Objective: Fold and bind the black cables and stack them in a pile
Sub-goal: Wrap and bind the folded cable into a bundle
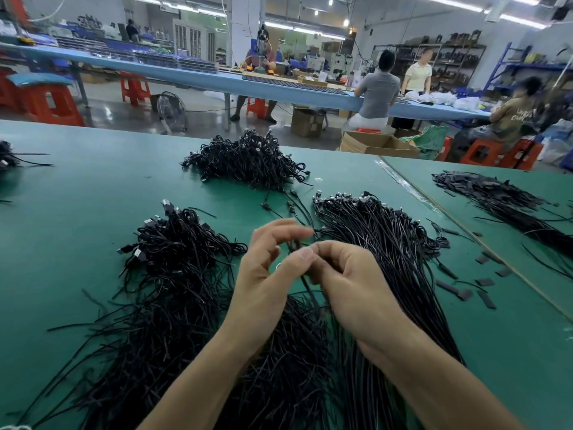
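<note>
From where I stand, the person has one thin black cable [310,288] up off the green felt-topped counter [77,197], caught between both hands in the middle of the work. The right hand [350,283] is curled tight, its fingertips pinching the cable near the top. The left hand [266,268] meets it there, thumb pressed in against the same spot and the other fingers arched loosely above. I'd say it pinches too, though where the thumb touches is partly hidden. The rest of the cable hangs from the pinch towards the loose strands below.

This looks like light, limp stuff: a thin cord with no spring to speak of, likely to sag and slip out of a fold unless it is nipped hard. I'd judge the best hold to be right at the bend, thumb against forefinger, with the plug ends kept together so the loops come out even. The jacket looks smooth, so a slack grip would let it slide.

Just right of the hands lies a long sheaf of straight black cables [387,243] with their plugs lined up at the far end. To the left sits a tangled heap of black cables with metal plugs [173,243]. Farther back is a mound of folded black bundles [248,159], which I take for the finished pile. Well off to the right lies a spread of flat black strips [496,200], perhaps the binding ties.
</note>
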The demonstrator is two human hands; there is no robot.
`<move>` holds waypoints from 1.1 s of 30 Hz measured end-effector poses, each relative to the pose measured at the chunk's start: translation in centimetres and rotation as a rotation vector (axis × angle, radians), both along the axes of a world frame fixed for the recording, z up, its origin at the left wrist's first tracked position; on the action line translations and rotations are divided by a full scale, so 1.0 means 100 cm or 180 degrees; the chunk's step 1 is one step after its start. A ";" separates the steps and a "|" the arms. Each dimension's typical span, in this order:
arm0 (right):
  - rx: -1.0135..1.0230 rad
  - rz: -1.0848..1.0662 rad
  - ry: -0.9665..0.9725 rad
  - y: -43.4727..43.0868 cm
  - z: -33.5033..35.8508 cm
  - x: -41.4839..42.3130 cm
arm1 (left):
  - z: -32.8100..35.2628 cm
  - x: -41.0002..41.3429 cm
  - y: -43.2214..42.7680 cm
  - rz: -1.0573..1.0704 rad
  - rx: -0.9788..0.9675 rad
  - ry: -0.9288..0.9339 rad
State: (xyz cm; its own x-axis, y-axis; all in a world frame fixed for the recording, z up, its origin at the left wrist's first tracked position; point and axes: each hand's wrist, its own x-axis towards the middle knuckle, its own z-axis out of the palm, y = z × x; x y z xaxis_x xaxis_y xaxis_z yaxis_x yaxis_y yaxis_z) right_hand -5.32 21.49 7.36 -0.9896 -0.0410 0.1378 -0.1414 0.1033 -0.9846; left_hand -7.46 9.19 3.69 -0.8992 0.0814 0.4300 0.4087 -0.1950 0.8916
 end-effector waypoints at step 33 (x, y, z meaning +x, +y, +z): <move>0.0158 0.0154 0.0001 0.029 -0.017 -0.016 | 0.005 -0.001 -0.010 0.0332 -0.0656 0.0365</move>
